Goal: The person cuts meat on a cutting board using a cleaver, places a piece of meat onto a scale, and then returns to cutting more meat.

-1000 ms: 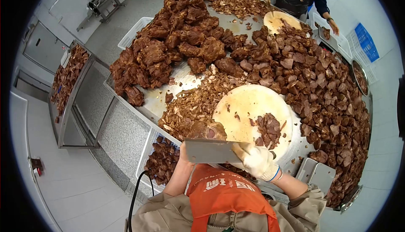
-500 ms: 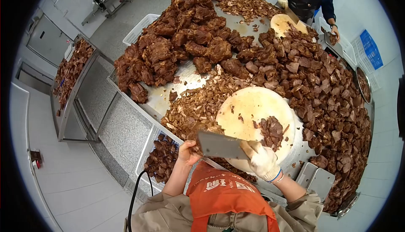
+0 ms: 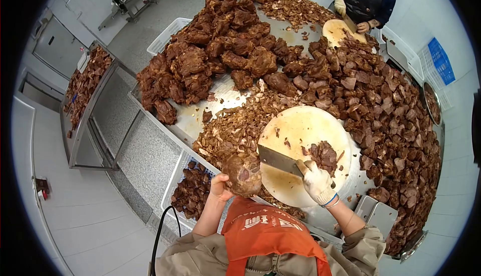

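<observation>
My bare left hand point(image 3: 220, 187) grips a large brown chunk of meat point(image 3: 242, 173) by its left side, over the near edge of the metal table. My gloved right hand point(image 3: 317, 181) is closed on the handle of a cleaver point(image 3: 278, 160). Its wide blade points left over the round cutting board point(image 3: 300, 120), with its tip near the chunk. Cut meat pieces point(image 3: 324, 157) lie on the board just beyond my right hand. Small scraps point(image 3: 225, 134) are heaped left of the board.
Large meat chunks point(image 3: 190, 60) are piled at the back left, and cut pieces point(image 3: 396, 120) spread along the right. A white crate point(image 3: 173, 183) holds meat below the table edge. A metal scale point(image 3: 376, 215) stands near my right forearm. Across the table, a co-worker point(image 3: 361, 0) cuts at another board.
The cleaver has moved off the front of the chunk to the right, its blade now angled over the board, uncovering the chunk. The co-worker's bare hand has come in to their board.
</observation>
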Demonstrator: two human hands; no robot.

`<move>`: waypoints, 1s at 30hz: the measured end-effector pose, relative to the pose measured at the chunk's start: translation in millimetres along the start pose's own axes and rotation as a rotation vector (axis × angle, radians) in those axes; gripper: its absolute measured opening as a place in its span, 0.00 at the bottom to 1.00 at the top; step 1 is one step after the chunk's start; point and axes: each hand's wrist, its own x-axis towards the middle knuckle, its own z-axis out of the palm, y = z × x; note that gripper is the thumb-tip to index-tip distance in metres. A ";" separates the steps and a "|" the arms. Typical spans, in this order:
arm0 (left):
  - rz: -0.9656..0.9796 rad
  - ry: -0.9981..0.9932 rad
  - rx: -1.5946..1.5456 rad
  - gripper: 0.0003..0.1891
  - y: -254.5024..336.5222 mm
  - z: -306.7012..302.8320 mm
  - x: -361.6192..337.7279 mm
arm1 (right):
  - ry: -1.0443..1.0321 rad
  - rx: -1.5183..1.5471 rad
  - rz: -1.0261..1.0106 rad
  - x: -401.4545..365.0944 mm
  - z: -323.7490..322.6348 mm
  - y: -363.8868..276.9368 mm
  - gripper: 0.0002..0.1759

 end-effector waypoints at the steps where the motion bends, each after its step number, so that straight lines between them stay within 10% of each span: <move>1: 0.000 -0.026 0.036 0.36 -0.2 -8.6 -3.3 | 0.008 0.054 -0.034 -3.3 -6.1 -6.3 0.25; 5: 0.031 -0.345 0.034 0.35 -8.1 -60.9 7.0 | 0.162 0.184 -0.286 6.3 -41.7 -40.5 0.29; 6: 0.041 0.165 0.572 0.32 -9.6 -15.9 3.0 | 0.128 0.191 -0.312 8.6 -48.1 -45.9 0.27; 7: 0.036 0.159 0.575 0.32 -10.3 -11.5 12.6 | 0.161 0.153 -0.347 12.2 -50.2 -47.4 0.26; 9: 0.091 -0.321 0.115 0.29 -10.4 -7.8 21.9 | 0.153 0.134 -0.339 14.8 -48.2 -49.4 0.26; 17: -0.075 0.032 0.053 0.36 -11.0 -7.5 3.4 | 0.177 0.033 -0.182 14.8 11.1 3.5 0.24; 30: -0.068 -0.035 0.020 0.29 -13.9 -57.3 13.9 | 0.116 0.100 -0.310 25.1 -35.7 -36.4 0.24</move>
